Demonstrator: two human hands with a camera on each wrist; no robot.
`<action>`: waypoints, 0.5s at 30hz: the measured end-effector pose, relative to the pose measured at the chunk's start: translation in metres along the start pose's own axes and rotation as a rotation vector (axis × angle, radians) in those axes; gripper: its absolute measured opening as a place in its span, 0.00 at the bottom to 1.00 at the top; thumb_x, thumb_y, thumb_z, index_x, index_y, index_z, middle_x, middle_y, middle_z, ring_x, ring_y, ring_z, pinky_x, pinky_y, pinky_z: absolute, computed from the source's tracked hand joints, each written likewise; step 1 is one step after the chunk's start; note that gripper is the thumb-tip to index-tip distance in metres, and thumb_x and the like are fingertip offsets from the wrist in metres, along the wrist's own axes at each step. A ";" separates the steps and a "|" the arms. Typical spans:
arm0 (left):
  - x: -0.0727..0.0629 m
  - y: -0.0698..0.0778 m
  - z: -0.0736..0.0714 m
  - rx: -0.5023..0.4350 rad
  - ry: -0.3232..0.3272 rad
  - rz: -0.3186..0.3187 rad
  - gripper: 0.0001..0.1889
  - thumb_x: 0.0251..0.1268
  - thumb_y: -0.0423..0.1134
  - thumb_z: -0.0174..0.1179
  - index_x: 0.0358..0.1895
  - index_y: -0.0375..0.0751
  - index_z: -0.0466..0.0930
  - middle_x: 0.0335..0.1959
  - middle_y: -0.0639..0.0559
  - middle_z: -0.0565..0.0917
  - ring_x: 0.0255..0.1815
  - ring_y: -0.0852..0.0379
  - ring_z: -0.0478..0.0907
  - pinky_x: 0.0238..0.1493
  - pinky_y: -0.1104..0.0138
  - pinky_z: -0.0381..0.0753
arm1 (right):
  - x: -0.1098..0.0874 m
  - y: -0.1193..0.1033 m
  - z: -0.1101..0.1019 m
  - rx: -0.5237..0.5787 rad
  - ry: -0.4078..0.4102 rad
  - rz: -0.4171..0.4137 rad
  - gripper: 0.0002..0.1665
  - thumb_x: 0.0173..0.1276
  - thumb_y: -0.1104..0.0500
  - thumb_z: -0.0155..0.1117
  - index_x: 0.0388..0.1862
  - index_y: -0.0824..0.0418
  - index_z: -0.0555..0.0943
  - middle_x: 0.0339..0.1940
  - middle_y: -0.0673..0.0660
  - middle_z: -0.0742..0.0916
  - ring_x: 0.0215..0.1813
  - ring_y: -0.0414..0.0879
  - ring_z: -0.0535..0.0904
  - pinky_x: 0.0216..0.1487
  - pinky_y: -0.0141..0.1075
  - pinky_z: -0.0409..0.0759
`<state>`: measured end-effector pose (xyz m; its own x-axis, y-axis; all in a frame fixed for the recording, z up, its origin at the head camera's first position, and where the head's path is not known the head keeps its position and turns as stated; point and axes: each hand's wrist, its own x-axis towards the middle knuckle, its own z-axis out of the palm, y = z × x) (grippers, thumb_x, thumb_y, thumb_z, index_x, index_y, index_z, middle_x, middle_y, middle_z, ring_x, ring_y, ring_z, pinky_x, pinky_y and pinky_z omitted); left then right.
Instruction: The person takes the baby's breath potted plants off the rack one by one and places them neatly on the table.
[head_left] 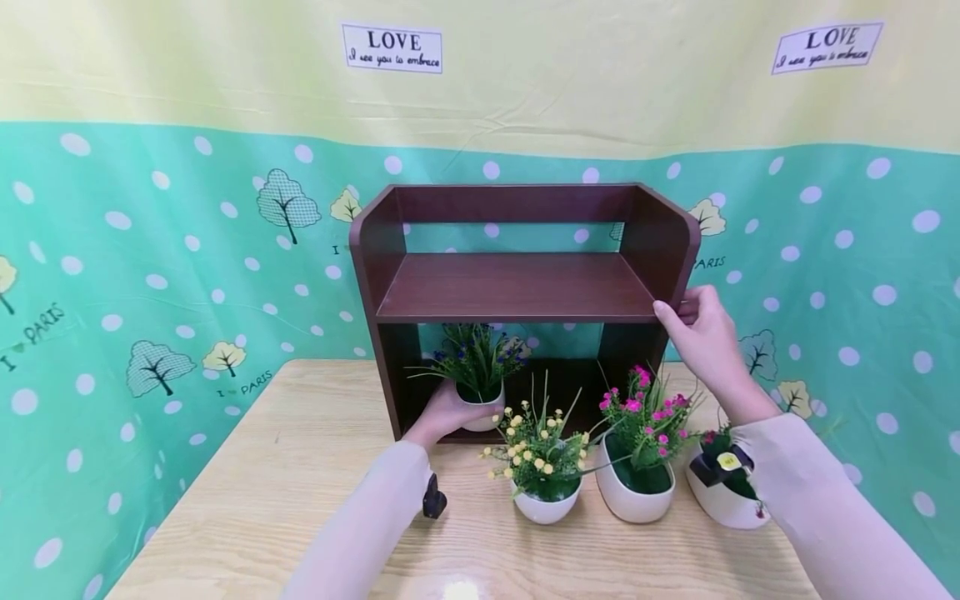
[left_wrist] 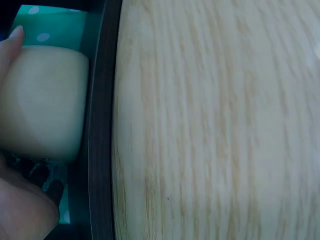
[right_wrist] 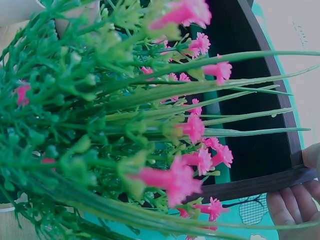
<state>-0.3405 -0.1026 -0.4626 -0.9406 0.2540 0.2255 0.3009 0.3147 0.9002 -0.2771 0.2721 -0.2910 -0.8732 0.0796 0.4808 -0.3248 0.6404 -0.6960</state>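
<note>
My left hand grips the white pot of a potted plant with small dark blue flowers, inside the lower compartment of a dark brown two-tier shelf. In the left wrist view the pot sits close to the shelf's front edge, with the thumb and fingers on opposite sides of it. At the shelf's right side panel, my right hand pinches the front edge between thumb and fingers. That same grip on the panel shows at the lower right of the right wrist view, behind pink flowers.
On the wooden table before the shelf stand a yellow-flowered plant, a pink-flowered one and another white pot, partly covered by my right sleeve. A patterned green and yellow curtain hangs behind.
</note>
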 end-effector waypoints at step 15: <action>-0.002 0.005 0.005 -0.021 0.066 -0.134 0.51 0.53 0.49 0.81 0.79 0.52 0.60 0.74 0.47 0.71 0.74 0.45 0.68 0.71 0.46 0.69 | 0.000 -0.001 -0.001 0.007 0.000 0.001 0.32 0.81 0.44 0.55 0.62 0.71 0.65 0.52 0.66 0.78 0.48 0.51 0.75 0.41 0.29 0.74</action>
<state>-0.3364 -0.0971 -0.4609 -0.9806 0.1501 0.1262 0.1691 0.3220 0.9315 -0.2764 0.2720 -0.2898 -0.8736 0.0806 0.4799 -0.3262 0.6346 -0.7006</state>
